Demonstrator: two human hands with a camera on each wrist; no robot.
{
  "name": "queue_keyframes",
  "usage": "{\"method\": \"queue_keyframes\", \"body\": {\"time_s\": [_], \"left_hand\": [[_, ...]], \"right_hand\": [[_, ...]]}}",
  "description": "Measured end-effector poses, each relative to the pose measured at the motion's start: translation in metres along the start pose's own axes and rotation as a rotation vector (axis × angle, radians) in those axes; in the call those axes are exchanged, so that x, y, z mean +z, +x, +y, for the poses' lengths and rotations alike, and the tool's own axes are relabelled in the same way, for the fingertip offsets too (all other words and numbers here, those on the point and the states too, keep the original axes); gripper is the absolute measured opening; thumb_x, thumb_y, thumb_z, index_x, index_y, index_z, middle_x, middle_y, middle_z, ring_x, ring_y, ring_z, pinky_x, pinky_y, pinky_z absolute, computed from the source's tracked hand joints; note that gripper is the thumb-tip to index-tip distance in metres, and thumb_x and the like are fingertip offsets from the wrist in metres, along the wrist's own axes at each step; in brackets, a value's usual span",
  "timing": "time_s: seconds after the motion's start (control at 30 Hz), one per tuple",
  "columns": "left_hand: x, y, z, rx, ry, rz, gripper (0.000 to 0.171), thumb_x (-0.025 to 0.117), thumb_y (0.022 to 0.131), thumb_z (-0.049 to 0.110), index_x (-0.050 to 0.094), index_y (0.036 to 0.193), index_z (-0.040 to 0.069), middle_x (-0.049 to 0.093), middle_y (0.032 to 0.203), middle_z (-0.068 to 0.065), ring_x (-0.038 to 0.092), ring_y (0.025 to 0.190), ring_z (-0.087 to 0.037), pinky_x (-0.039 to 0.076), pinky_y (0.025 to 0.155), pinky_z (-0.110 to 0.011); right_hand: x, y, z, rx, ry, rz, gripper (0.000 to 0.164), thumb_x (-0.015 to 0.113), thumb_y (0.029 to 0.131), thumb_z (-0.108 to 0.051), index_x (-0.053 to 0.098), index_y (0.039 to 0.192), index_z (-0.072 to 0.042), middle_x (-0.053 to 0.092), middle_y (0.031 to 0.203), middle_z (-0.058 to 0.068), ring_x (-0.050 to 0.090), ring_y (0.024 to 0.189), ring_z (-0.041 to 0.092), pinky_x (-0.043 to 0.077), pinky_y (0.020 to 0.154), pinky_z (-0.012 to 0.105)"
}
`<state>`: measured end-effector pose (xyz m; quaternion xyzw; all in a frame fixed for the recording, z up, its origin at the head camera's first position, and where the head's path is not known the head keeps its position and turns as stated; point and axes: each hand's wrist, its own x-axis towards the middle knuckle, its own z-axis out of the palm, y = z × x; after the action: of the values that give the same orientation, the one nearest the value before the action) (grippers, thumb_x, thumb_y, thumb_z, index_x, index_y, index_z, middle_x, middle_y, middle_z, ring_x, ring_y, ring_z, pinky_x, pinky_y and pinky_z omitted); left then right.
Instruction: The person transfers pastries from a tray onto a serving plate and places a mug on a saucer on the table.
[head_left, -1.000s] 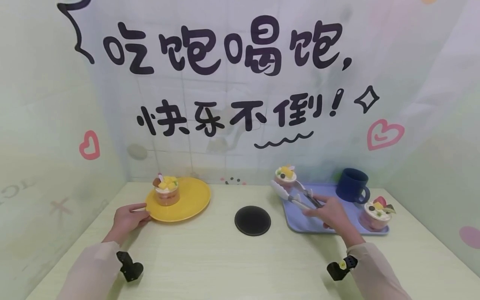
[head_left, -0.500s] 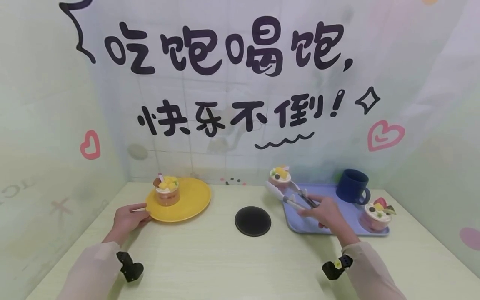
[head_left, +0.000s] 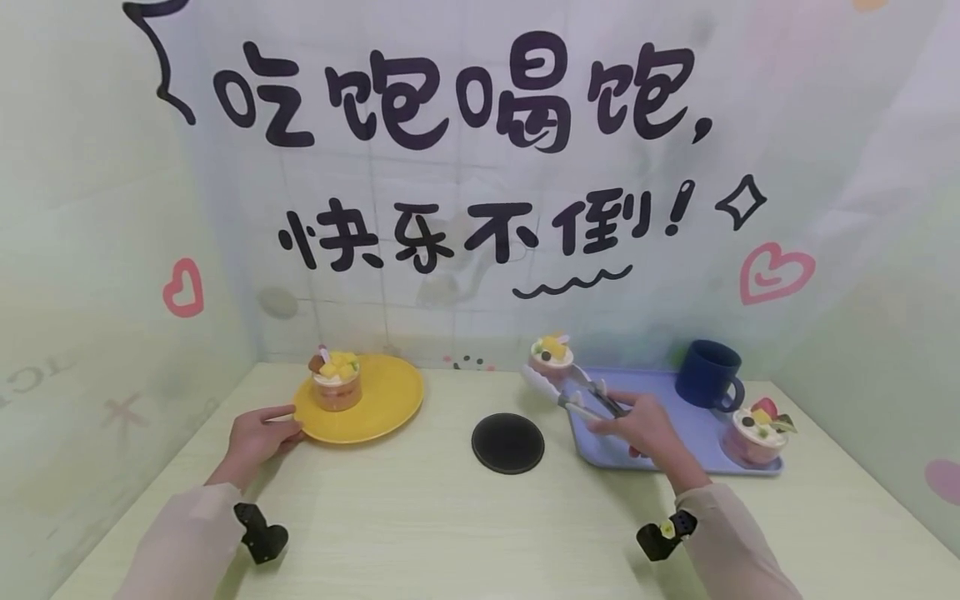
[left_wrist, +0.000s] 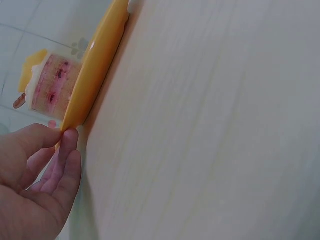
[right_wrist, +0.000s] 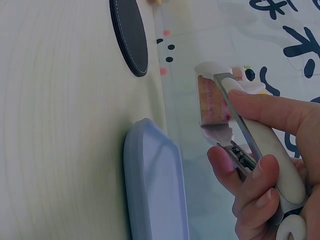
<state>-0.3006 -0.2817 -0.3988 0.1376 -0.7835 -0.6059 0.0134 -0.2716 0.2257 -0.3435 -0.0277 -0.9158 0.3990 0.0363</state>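
Head view: the person's left hand [head_left: 261,437] pinches the left rim of the yellow plate [head_left: 386,408]; first dessert cup [head_left: 337,390], fruit-topped, stands upright on the plate's left part. The right hand [head_left: 641,427] grasps white-tipped tongs [head_left: 585,408], with the second dessert cup [head_left: 551,353] at their tips, by the back left corner of the blue tray [head_left: 637,454]. Tongs cover some of that cup, so contact is hard to judge from here. Navy mug [head_left: 707,375] and third dessert cup [head_left: 752,437] on the tray's right side. Black coaster [head_left: 508,443] on the table [head_left: 450,525], between plate and tray.

Left wrist view: thumb on one face of the rim, fingertips on the other; first cup shows pink layers.

Right wrist view: fingers curled round the tongs, second cup held between the two tips, raised clear of table and tray.
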Motion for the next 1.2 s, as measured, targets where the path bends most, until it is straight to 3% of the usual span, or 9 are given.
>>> {"method": "queue_keyframes", "body": {"time_s": [1.2], "left_hand": [[0.003, 0.005, -0.001, -0.013, 0.008, 0.027, 0.052, 0.056, 0.086, 0.002, 0.036, 0.131, -0.015, 0.061, 0.074, -0.001, 0.063, 0.064, -0.008, 0.055, 0.062, -0.022]], "right_hand": [[0.015, 0.004, -0.017, -0.010, 0.039, -0.021, 0.073, 0.080, 0.068, -0.024, 0.049, 0.132, -0.006, 0.058, 0.073, 0.011, 0.038, 0.034, 0.012, 0.036, 0.033, 0.023]]}}
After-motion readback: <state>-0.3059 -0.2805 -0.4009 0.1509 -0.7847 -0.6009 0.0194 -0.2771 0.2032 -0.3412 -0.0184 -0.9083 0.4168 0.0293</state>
